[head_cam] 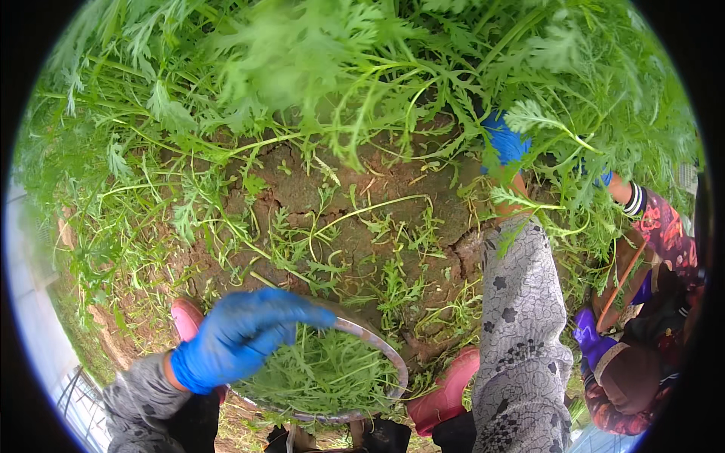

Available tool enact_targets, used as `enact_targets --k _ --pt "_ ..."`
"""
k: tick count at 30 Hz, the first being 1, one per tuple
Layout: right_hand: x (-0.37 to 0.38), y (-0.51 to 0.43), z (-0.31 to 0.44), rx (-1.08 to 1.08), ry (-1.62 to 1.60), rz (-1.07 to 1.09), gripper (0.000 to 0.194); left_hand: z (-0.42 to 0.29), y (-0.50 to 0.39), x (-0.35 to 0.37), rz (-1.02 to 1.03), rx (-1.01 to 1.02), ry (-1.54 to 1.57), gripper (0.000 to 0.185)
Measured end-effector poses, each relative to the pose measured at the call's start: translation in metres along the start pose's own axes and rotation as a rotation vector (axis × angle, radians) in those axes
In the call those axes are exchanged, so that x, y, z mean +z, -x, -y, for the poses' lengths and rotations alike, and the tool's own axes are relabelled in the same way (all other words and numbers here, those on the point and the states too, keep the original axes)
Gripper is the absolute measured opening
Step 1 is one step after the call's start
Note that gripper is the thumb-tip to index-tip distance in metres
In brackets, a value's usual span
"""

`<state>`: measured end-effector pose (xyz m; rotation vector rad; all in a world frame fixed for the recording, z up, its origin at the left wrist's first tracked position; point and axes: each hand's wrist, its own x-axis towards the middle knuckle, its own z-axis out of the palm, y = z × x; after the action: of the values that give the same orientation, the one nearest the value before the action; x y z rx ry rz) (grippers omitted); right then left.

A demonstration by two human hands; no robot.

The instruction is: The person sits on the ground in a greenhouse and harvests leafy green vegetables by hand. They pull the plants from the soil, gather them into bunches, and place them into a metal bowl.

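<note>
My left hand, in a blue rubber glove, is over the near left side of a round basket. Its fingers stretch toward the rim, with a gap between them and the thumb, and nothing shows in its grip. Inside the basket lie cut feathery green leaves. At the far right, my blue-gloved right hand reaches low among tall leafy green plants. Foliage hides its fingers, so I cannot see what they touch. A grey flower-patterned sleeve covers that arm.
Cracked brown soil with scattered stems and leaves lies ahead. My pink boots flank the basket. Close on the right another person in a cap and purple boots works, a blue-gloved hand in the plants.
</note>
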<state>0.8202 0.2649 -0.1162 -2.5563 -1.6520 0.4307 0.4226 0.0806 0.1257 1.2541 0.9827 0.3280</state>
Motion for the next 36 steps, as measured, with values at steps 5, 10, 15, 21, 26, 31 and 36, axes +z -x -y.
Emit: enact_targets --k 5,10,15,21,26,31,36 --pt "-0.006 -0.024 0.003 -0.025 -0.154 -0.071 0.033 0.035 -0.011 0.041 0.103 0.227 -0.073 0.032" --pt "-0.033 -0.012 0.019 0.089 -0.520 0.043 0.031 0.044 -0.081 0.053 0.033 0.170 0.110 0.030" --pt "-0.083 0.081 0.027 0.328 -1.166 0.367 0.020 0.036 -0.172 0.024 -0.181 0.463 -0.481 0.032" --pt "-0.078 0.103 0.053 -0.007 -0.885 0.447 0.026 -0.066 -0.227 -0.090 -0.558 0.774 -0.711 0.024" --pt "-0.019 0.047 0.094 -0.514 -0.138 -0.094 0.032 -0.112 -0.179 -0.097 -0.530 0.776 -0.527 0.024" --pt "-0.025 0.030 0.098 -0.086 -0.528 0.208 0.032 -0.016 -0.083 -0.020 -0.140 0.387 0.226 0.026" --pt "-0.074 0.101 0.068 -0.072 -1.006 0.551 0.023 0.049 -0.094 0.003 -0.403 -0.067 0.610 0.051"
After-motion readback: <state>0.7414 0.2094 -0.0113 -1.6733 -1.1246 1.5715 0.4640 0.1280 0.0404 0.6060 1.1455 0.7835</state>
